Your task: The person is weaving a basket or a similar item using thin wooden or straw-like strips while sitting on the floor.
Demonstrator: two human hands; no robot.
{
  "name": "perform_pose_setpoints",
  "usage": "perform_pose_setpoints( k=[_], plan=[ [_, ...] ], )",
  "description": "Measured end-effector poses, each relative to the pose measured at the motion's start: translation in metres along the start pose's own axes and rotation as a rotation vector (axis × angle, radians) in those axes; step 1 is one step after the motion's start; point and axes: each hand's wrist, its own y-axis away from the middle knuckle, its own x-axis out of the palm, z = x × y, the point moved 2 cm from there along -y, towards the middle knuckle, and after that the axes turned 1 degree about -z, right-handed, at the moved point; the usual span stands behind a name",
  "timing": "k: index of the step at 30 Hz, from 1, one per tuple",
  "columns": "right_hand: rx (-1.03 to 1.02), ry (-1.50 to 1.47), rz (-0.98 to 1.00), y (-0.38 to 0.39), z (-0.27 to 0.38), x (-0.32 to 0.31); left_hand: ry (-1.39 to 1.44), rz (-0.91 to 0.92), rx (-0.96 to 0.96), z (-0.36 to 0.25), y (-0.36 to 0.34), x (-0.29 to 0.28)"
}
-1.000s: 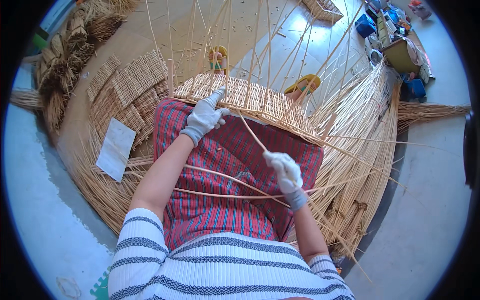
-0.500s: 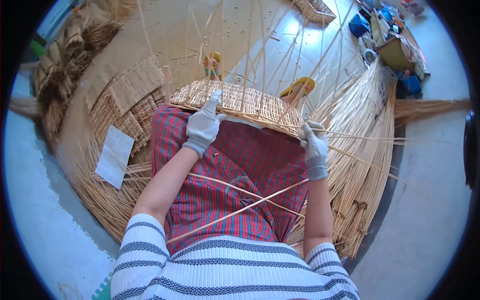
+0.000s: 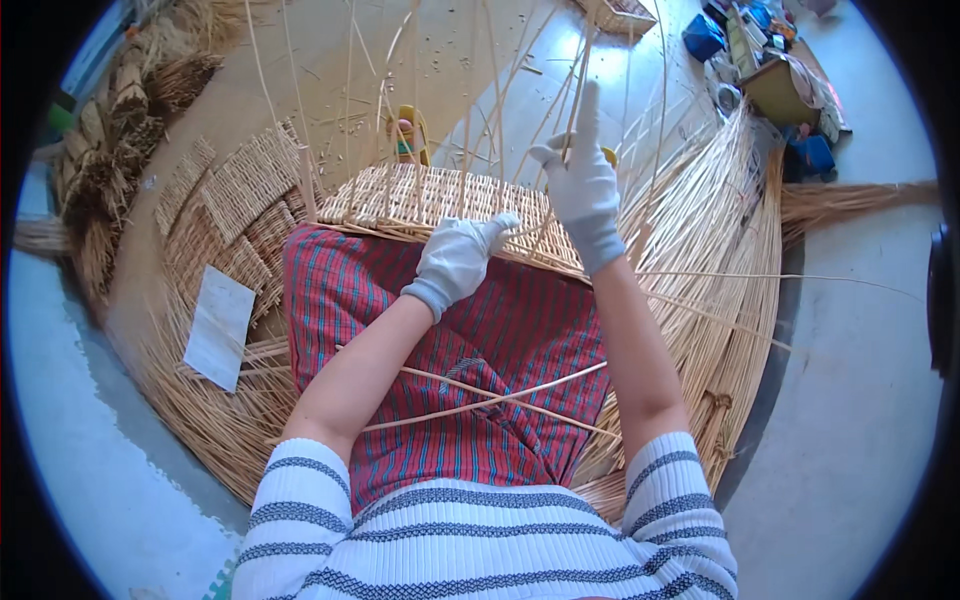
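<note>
A woven reed panel (image 3: 430, 190), with long upright reeds rising from it, rests across my knees on a red striped cloth (image 3: 340, 290). My left hand (image 3: 462, 258), in a light glove, is closed on the panel's near edge, right of its middle, thumb pointing right. Also gloved, my right hand (image 3: 588, 195) is raised above the panel's right end. Its forefinger stretches upward and its thumb stands apart to the left. An upright reed (image 3: 584, 60) passes between them; no firm grip on it shows. Two loose reeds (image 3: 490, 400) cross over the cloth on my lap.
Woven panels (image 3: 240, 190) and a white sheet (image 3: 219, 328) lie at the left. Long straw (image 3: 710, 270) is spread at the right. Bundled stalks (image 3: 115, 150) lie far left. A woven basket (image 3: 620, 14) and a cluttered bench (image 3: 785, 90) stand far off.
My left hand has slid right along the panel's near edge. My right hand has left the right corner and risen up and left among the upright reeds.
</note>
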Motion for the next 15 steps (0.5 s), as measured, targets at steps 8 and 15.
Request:
perform_pose_setpoints(
  k=[8,15],
  plan=[
    [-0.094,-0.172,0.196,-0.030,-0.029,0.055,-0.432,0.074,0.096,-0.027,0.011,0.006],
    [0.027,-0.344,0.510,-0.008,-0.056,-0.003,-0.382,-0.048,0.237,-0.033,0.003,0.043]
  ],
)
